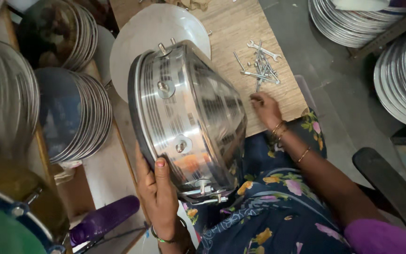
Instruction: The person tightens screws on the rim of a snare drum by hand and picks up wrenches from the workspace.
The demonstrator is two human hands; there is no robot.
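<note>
The left hand [158, 193] gripped the rim of the large steel pot [189, 122] resting on its side in the lap. The right hand [265, 109], fingers curled loosely on the wooden board [240, 33], was nearer the loose bolts and spanners [261, 63], lying at twelve o'clock from its fingertips.

Large domed vessel of polished silver metal [189, 117], mirror-glossy and smooth, with ribbed bands near its rim and small metal studs, gripped at the rim by the left hand [158, 193]. Pale wooden board [240, 33] of matt, finely grained surface, carrying at its right edge a heap of dull grey steel spanners and bolts [259, 63], touched by the right hand [266, 108]. Flat round metal sheet [151, 33] of satin, unpolished finish at the board's left edge.
</note>
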